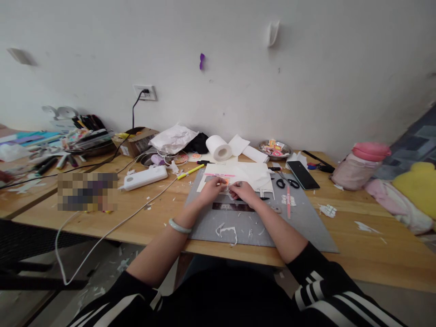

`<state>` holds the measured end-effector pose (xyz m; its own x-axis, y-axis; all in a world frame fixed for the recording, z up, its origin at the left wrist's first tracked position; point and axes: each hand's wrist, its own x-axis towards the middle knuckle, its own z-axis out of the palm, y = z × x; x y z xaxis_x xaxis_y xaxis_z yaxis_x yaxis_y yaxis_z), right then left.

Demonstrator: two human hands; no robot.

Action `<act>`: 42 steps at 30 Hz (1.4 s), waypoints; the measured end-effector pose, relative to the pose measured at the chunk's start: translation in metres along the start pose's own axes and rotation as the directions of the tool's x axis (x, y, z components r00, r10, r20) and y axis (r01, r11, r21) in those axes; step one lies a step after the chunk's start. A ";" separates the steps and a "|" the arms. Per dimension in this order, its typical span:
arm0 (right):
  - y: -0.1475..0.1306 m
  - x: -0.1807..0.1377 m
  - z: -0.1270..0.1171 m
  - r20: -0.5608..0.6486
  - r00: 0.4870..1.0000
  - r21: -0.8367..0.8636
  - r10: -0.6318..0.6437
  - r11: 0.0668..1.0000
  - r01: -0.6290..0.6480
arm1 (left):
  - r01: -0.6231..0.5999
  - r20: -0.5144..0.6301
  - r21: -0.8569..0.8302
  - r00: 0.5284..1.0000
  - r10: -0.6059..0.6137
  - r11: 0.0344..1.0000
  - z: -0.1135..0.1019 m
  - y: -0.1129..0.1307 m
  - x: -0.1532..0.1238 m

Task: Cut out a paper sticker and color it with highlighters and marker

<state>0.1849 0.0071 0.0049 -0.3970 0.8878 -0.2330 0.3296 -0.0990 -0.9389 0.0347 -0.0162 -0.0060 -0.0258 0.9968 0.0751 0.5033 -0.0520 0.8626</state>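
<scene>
My left hand [211,188] and my right hand [242,190] meet over a grey cutting mat [299,222] on the wooden table. Both are closed in a pinch on a small orange and white paper piece [226,182] held between them. White paper sheets [248,175] lie just behind the hands. A dark ruler [231,207] lies on the mat in front of them. White paper scraps [227,230] sit near the mat's front edge. A pale bangle [179,226] is on my left wrist.
Black scissors [285,182], a phone [302,175] and a pink pen [288,201] lie right of the hands. A toilet roll [218,147], a metal bowl [274,148] and a white power strip [145,177] with cables stand behind. A pink bottle [363,165] is far right.
</scene>
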 end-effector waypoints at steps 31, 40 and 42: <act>0.002 0.005 0.002 -0.063 0.998 -0.025 0.032 0.999 -0.033 | -0.007 -0.054 0.035 0.999 0.009 0.999 0.004 -0.002 0.001; -0.001 0.002 0.002 -0.053 0.998 -0.033 0.025 0.999 -0.027 | 0.029 -0.094 0.090 0.995 -0.020 0.996 0.003 -0.001 0.002; -0.002 0.000 0.001 -0.046 0.999 -0.042 0.022 0.999 -0.024 | 0.028 -0.095 0.094 0.995 -0.019 0.995 0.003 -0.002 0.002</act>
<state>0.1830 0.0070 0.0059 -0.3500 0.9050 -0.2419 0.3746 -0.1014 -0.9216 0.0365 -0.0135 -0.0089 -0.1172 0.9875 0.1053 0.5811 -0.0178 0.8136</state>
